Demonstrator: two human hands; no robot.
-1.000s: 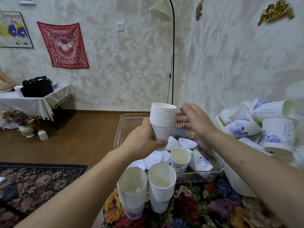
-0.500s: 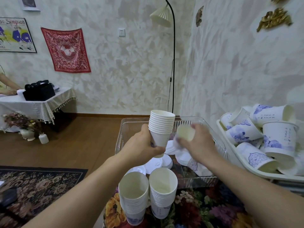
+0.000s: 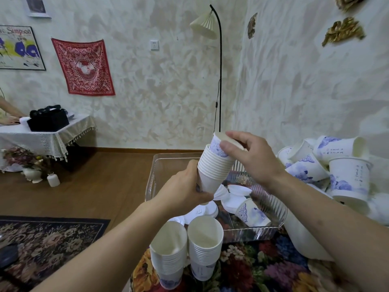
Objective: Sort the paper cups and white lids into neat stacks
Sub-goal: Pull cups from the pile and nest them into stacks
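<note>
Left hand (image 3: 185, 191) gripping base of tilted cup stack (image 3: 213, 169) above clear tray (image 3: 273, 216), right hand (image 3: 252, 159) pinching top cup (image 3: 217, 145) part-nested in stack, white lids (image 3: 233, 197) in tray

Light: soft, even indoor, medium-bright, warm-greenish cast; source not in view, seems overhead. Floor lamp (image 3: 203, 28) shade doesn't look lit. Shadows: faint, diffuse; mottled patches on textured wall (image 3: 294, 91); soft shade under my forearms and inside the cup stacks (image 3: 185, 249). Glare: mild sheen on clear tray (image 3: 271, 207) ribs, no blown highlights. Focus: centre fairly sharp; my right hand (image 3: 252, 157) slightly soft. Distortion: wide-angle, lamp pole bows, poster (image 3: 19, 47) at left edge skews. Corners softer, gold wall ornament (image 3: 343, 30) smeared.
</note>
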